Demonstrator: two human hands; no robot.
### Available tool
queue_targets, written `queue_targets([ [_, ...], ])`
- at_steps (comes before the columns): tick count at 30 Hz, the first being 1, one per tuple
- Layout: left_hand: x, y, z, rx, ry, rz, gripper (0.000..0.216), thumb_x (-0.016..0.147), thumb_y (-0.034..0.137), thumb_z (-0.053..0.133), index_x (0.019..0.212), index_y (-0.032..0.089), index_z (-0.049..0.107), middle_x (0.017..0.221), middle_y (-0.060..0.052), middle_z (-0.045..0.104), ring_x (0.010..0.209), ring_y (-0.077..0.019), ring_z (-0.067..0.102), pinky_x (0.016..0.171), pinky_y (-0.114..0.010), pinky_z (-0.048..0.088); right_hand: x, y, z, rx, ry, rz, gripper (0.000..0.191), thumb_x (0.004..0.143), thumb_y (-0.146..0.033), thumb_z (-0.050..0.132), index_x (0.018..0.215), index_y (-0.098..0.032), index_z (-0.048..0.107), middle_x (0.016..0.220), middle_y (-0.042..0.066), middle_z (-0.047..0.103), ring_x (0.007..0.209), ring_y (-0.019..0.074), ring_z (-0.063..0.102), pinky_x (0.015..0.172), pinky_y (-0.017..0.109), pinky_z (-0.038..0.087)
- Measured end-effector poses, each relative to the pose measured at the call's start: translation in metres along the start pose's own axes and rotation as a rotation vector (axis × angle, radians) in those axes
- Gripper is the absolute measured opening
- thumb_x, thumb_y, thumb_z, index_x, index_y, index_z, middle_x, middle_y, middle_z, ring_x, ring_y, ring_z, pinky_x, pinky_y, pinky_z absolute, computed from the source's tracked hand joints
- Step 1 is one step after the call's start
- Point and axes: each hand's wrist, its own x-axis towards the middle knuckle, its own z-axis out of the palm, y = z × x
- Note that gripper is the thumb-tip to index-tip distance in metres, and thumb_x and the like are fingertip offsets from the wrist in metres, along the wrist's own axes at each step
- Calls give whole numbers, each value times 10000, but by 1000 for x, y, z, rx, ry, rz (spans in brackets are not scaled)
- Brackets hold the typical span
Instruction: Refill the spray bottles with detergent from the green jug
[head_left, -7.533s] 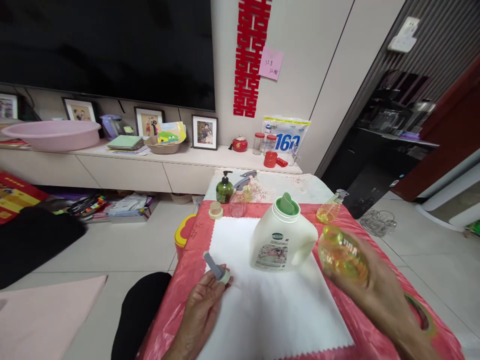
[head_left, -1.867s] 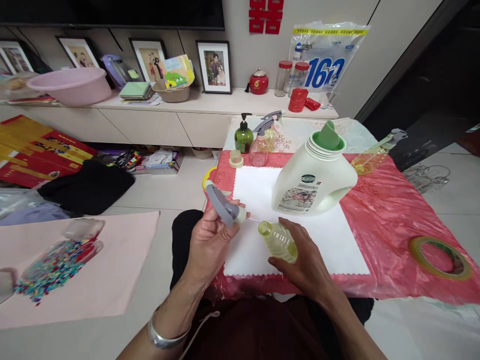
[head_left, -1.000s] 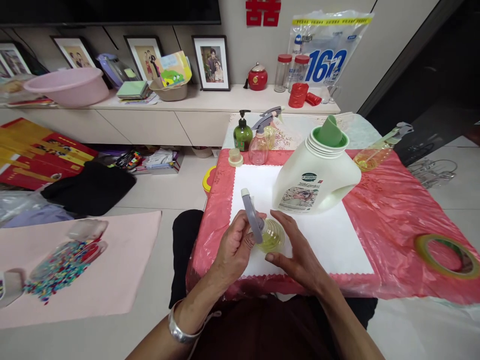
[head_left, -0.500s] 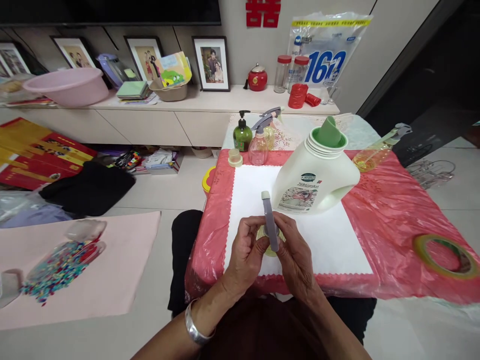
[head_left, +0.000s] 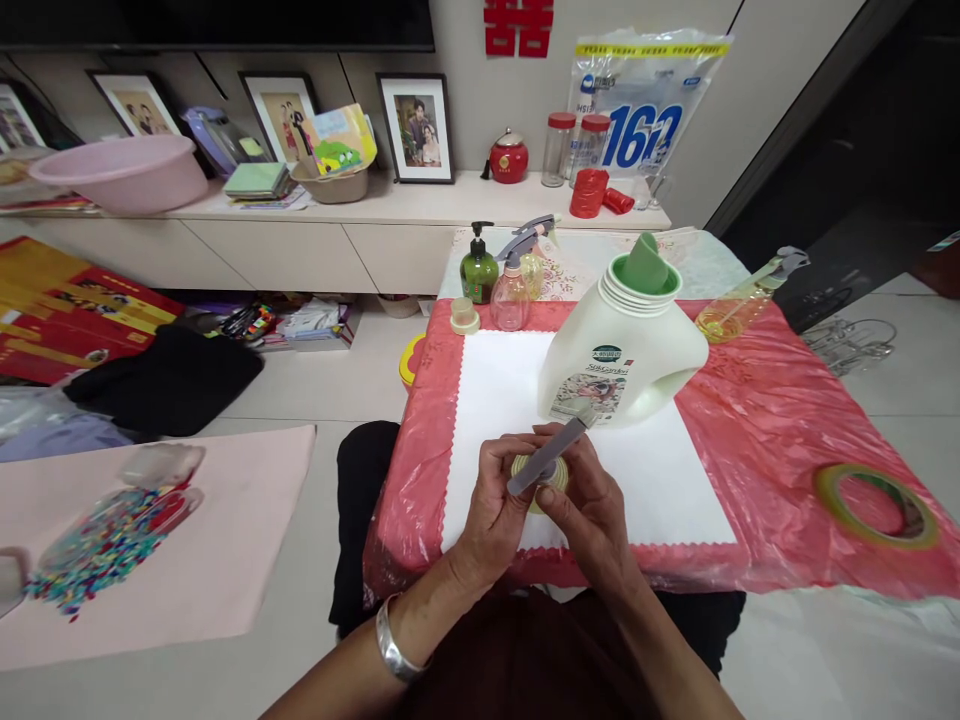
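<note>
Between my hands, above the white sheet (head_left: pixel 487 390), is a spray bottle seen from above, with a long grey spray head (head_left: pixel 551 450) on a yellowish ribbed body (head_left: pixel 561 470). My left hand (head_left: pixel 495 500) is wrapped around its left side. The fingers of my right hand (head_left: pixel 596 510) curl around the other side, with the thumb at the collar under the spray head. The head's nozzle points away and to the right. Just beyond stands a large white detergent jug (head_left: pixel 615 350) with a green pouring spout (head_left: pixel 645 265). Most of the bottle's body is hidden by my hands.
At the back left of the red-covered table are a green pump bottle (head_left: pixel 478 265), a pink spray bottle (head_left: pixel 511 300) and a cream cap (head_left: pixel 464 317). On the right are a spray bottle with yellow liquid (head_left: pixel 727 315) and a tape roll (head_left: pixel 832 500). Colourful beads (head_left: pixel 97 560) lie far left.
The grey spray head has turned clockwise, its nozzle swinging from straight ahead to the right. My right thumb has shifted in to the collar. The view has moved slightly.
</note>
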Motion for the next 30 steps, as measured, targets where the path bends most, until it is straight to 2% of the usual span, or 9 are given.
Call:
queue_targets([
  [2, 1, 1, 2, 18, 16, 9, 219, 968, 421, 635, 1085, 247, 571, 1164, -66, 682, 1126, -218, 660, 956, -376, 535, -1, -1, -4, -55, -70, -8, 331, 1036, -423, 528, 1332, -300, 606, 1373, 34, 528, 1331, 205, 470, 1127, 350, 437],
  [4, 0, 2, 3, 40, 28, -2, 209, 990, 417, 598, 1098, 242, 565, 1167, -74, 682, 1130, -218, 659, 971, -380, 528, -3, 1, -5, -43, -69, 35, 318, 1053, -396, 496, 1326, -292, 620, 1395, 36, 520, 1346, 205, 462, 1162, 365, 407],
  [11, -3, -3, -1, 17, 8, -12, 203, 1019, 403, 550, 1148, 246, 552, 1200, -71, 655, 1160, -204, 633, 980, -363, 516, -4, 18, 5, 175, 156, 70, 319, 882, -409, 771, 1109, -205, 680, 1251, 72, 585, 1114, 202, 584, 1010, 346, 523],
  [13, -2, -5, -1, 8, -5, 7, 210, 1011, 411, 567, 1132, 241, 545, 1181, -65, 660, 1122, -200, 645, 951, -358, 526, -3, 17, 4, 125, 117, 64, 360, 899, -435, 747, 1169, -209, 675, 1274, 82, 573, 1160, 215, 568, 1040, 358, 504],
  [16, -1, -6, -1, 47, 7, 20, 234, 1012, 432, 558, 1114, 222, 542, 1155, -69, 662, 1090, -206, 651, 931, -370, 532, -3, 13, -2, 44, -30, 47, 364, 993, -440, 617, 1299, -248, 662, 1335, 77, 544, 1299, 228, 488, 1165, 380, 396],
  [18, -2, -6, 1, 74, 29, 16, 247, 1018, 439, 543, 1117, 214, 532, 1148, -77, 660, 1084, -208, 651, 933, -377, 530, -3, 11, -4, 73, -76, 39, 341, 1030, -415, 552, 1321, -277, 664, 1368, 67, 522, 1348, 227, 446, 1191, 377, 364],
  [23, -4, -6, -1, 50, 31, -67, 275, 1014, 473, 540, 1139, 229, 518, 1114, -57, 658, 988, -173, 643, 859, -331, 532, 1, 16, 2, 174, 46, 22, 261, 909, -295, 742, 1166, -304, 694, 1271, 35, 554, 1209, 197, 542, 1045, 316, 476],
  [25, -4, -6, -2, 15, 14, -79, 293, 1003, 483, 559, 1147, 232, 513, 1113, -55, 660, 948, -163, 639, 817, -314, 528, 2, 17, 3, 203, 65, 19, 240, 895, -270, 751, 1118, -304, 671, 1238, 23, 558, 1178, 185, 552, 1020, 306, 484],
  [30, -1, -6, -2, 16, 5, -52, 303, 994, 481, 579, 1147, 232, 500, 1090, -49, 657, 946, -161, 636, 806, -309, 520, 4, 11, -11, 114, -185, 7, 388, 1018, -317, 573, 1404, -351, 580, 1448, 36, 453, 1385, 215, 416, 1182, 346, 372],
])
